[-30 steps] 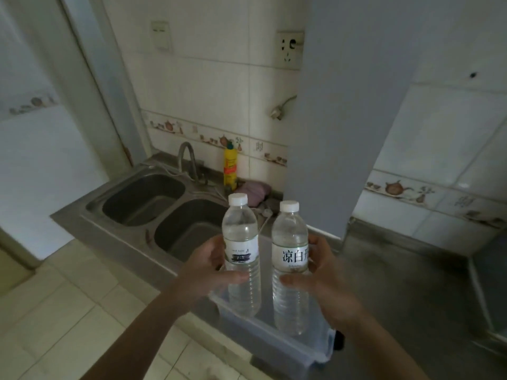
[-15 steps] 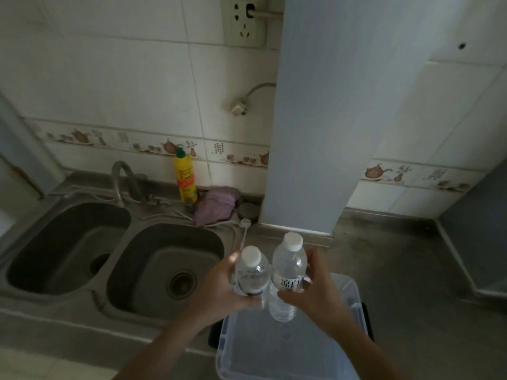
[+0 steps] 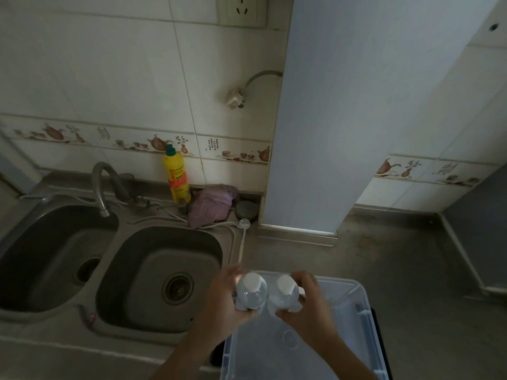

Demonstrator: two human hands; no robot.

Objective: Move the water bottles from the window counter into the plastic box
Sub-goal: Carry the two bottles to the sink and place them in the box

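Note:
Two clear water bottles with white caps stand upright side by side inside the far end of the clear plastic box (image 3: 359, 303). My left hand (image 3: 222, 305) is wrapped around the left bottle (image 3: 251, 293). My right hand (image 3: 310, 305) grips the right bottle (image 3: 285, 293). I look almost straight down on the caps, so the bottles' lower parts and whether they touch the box floor are hidden. The box sits on the grey counter, right of the sink.
A steel double sink (image 3: 162, 278) with a tap (image 3: 103, 185) lies to the left. A yellow detergent bottle (image 3: 175, 176), a purple cloth (image 3: 212, 205) and a small brush (image 3: 242, 237) sit behind it. A pale pillar (image 3: 329, 133) rises behind the box. Bare counter (image 3: 397, 256) stretches right.
Both hands have lowered the two bottles down into the box. The camera has tilted further down and closer, so the bottles now show mostly from above.

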